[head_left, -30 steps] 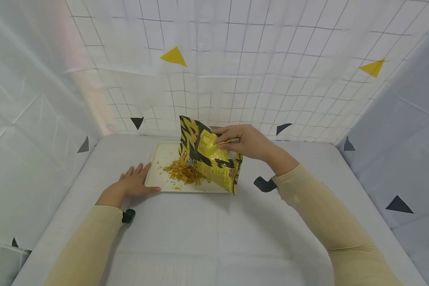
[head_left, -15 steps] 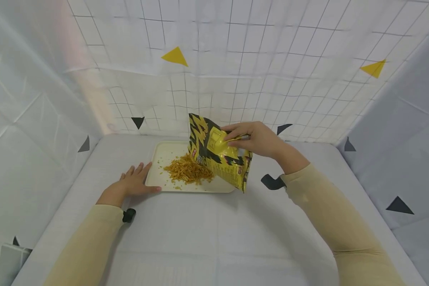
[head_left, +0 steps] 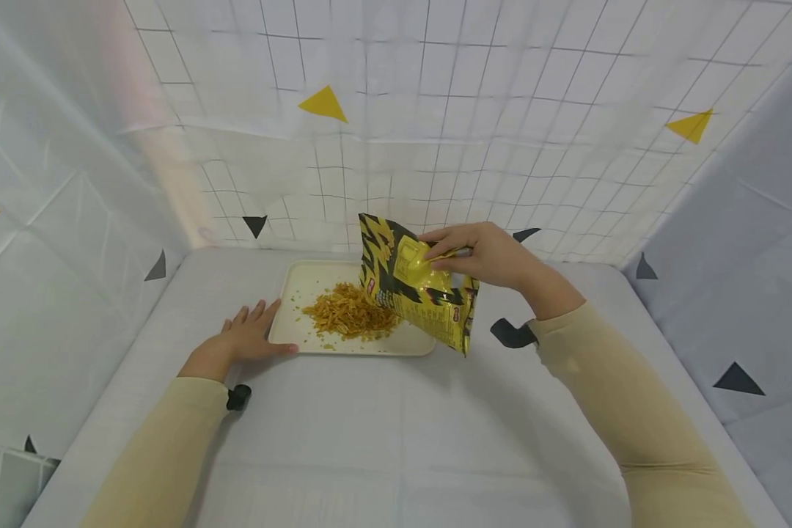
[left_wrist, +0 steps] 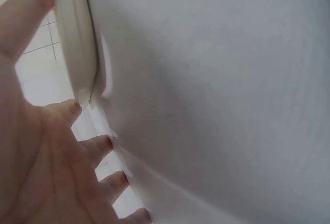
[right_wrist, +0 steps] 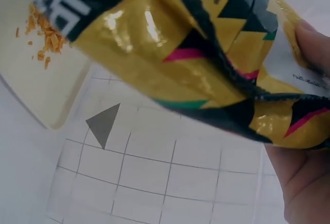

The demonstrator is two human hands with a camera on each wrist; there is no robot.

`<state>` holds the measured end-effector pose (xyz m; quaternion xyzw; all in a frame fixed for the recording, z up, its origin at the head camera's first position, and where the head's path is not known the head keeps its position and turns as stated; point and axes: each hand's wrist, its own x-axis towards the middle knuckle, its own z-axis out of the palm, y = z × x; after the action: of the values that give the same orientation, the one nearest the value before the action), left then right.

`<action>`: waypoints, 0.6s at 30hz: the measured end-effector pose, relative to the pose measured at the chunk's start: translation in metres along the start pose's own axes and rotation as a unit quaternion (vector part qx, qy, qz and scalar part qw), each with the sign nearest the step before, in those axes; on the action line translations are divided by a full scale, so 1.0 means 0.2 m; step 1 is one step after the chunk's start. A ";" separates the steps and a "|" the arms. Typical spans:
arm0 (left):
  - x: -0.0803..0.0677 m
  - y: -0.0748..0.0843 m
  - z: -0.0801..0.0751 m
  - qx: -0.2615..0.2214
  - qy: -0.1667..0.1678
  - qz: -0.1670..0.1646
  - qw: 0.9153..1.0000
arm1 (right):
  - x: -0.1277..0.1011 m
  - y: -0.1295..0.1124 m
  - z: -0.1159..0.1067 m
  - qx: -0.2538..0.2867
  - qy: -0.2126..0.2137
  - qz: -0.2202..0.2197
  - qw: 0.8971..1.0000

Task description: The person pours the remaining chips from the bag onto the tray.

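Note:
My right hand (head_left: 485, 257) pinches a yellow and black snack bag (head_left: 417, 290) by its upper part and holds it tilted over the right end of a cream tray (head_left: 295, 287). A heap of orange-brown snack sticks (head_left: 348, 315) lies on the tray. In the right wrist view the crumpled bag (right_wrist: 206, 53) fills the top, with my fingers (right_wrist: 304, 146) behind it and the tray corner (right_wrist: 41, 95) with crumbs at the left. My left hand (head_left: 247, 339) lies flat on the table, fingers straight, its thumb against the tray's near left edge (left_wrist: 77, 53).
The grey table (head_left: 383, 433) is walled by white gridded sheets (head_left: 435, 147) with yellow and dark triangles on the back and sides. Bare cloth stretches between the tray and me.
My right hand has carried the bag to the right, off the heap, so more of the snack sticks show on the tray. The left hand has stayed put.

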<state>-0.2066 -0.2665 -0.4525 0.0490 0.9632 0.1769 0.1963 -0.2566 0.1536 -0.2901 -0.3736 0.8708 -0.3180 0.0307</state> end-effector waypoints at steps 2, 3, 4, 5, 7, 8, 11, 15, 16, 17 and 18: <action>0.00 0.00 0.00 0.000 0.000 0.000 1.000 | 0.00 0.00 -0.01 -0.002 0.002 0.003 1.000; 0.00 0.00 0.00 0.000 0.000 -0.001 1.000 | -0.01 0.00 -0.01 -0.003 0.006 0.005 1.000; 0.00 0.00 0.00 0.000 0.000 -0.001 1.000 | -0.01 0.00 -0.01 -0.002 0.008 0.007 1.000; 0.00 0.00 0.00 -0.001 0.000 -0.001 1.000 | -0.01 0.00 -0.01 0.001 0.004 0.007 1.000; 0.00 0.00 0.00 -0.001 -0.001 0.000 1.000 | -0.02 0.01 -0.02 0.000 -0.001 0.007 1.000; 0.00 0.00 0.00 -0.001 -0.001 0.000 1.000 | -0.02 0.01 -0.02 -0.001 0.000 0.008 1.000; -0.01 0.00 -0.01 -0.003 -0.002 0.001 1.000 | -0.02 0.01 -0.01 -0.001 -0.009 0.015 1.000; 0.00 0.00 0.00 -0.005 -0.003 -0.001 1.000 | -0.04 0.00 -0.03 -0.011 -0.002 0.023 1.000; 0.00 0.00 0.00 -0.006 -0.003 -0.001 1.000 | -0.04 0.00 -0.03 -0.011 -0.002 0.025 1.000; 0.00 0.00 0.00 -0.006 -0.004 -0.001 1.000 | -0.04 0.00 -0.04 -0.010 0.000 0.025 1.000; 0.00 0.00 0.00 -0.009 -0.004 -0.001 1.000 | -0.05 0.00 -0.04 -0.011 0.003 0.024 1.000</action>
<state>-0.2067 -0.2669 -0.4517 0.0468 0.9609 0.1849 0.2007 -0.2520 0.1639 -0.2850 -0.3516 0.8831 -0.3089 0.0319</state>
